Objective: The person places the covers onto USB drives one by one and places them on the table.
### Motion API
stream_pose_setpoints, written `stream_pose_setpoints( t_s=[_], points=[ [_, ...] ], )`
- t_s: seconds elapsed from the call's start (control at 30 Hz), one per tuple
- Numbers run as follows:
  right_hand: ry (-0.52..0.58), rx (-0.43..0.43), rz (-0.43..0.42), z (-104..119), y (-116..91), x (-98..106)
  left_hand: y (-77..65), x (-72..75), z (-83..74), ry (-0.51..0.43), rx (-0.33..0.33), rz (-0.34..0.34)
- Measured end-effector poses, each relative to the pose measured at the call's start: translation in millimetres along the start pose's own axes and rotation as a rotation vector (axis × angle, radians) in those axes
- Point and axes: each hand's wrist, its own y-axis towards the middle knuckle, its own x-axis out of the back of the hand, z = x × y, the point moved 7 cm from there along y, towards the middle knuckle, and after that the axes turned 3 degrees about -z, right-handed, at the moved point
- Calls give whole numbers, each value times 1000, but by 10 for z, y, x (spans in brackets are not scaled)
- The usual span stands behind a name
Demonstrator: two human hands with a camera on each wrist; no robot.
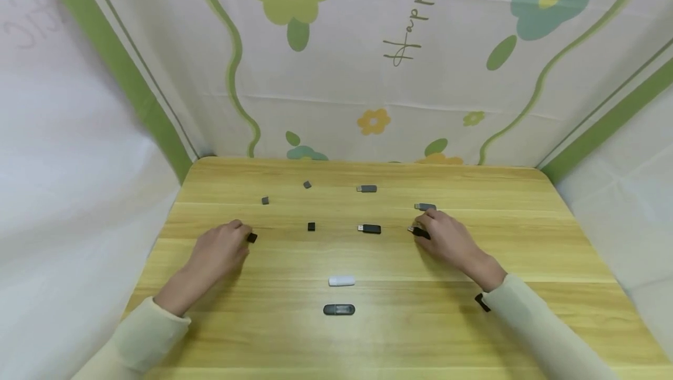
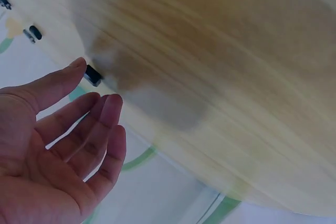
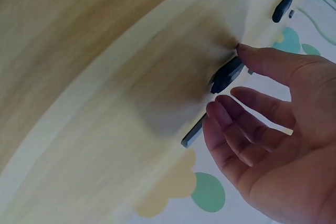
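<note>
While left hand curves at ten o'clock on table, thumb just beside black cap, fingers half parted, nothing gripped, right hand arches at two, half parted round black USB stick; whether fingertips touch, can't tell. Grey USB stick at its eleven, nearer far edge. Wood spreads toward right edge, three o'clock.

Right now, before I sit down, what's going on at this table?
A person in pale sleeves has both hands over a wooden table. The left hand is at a small square black cap; the right hand is around a black USB stick with a bare metal connector. Neither hand clearly grips anything. Between them lie another black cap and black stick; a white oblong stick lies nearer the person.
</note>
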Motion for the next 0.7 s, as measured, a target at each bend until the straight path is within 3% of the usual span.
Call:
stream_pose_setpoints(
  t_s=[0.27, 0.7],
  points=[
    [49, -14, 30, -39, 25, -21, 78, -36, -1, 30, -47, 1],
    [100, -24, 36, -56, 52, -52, 140, -64, 3, 63, -50, 35]
  ],
)
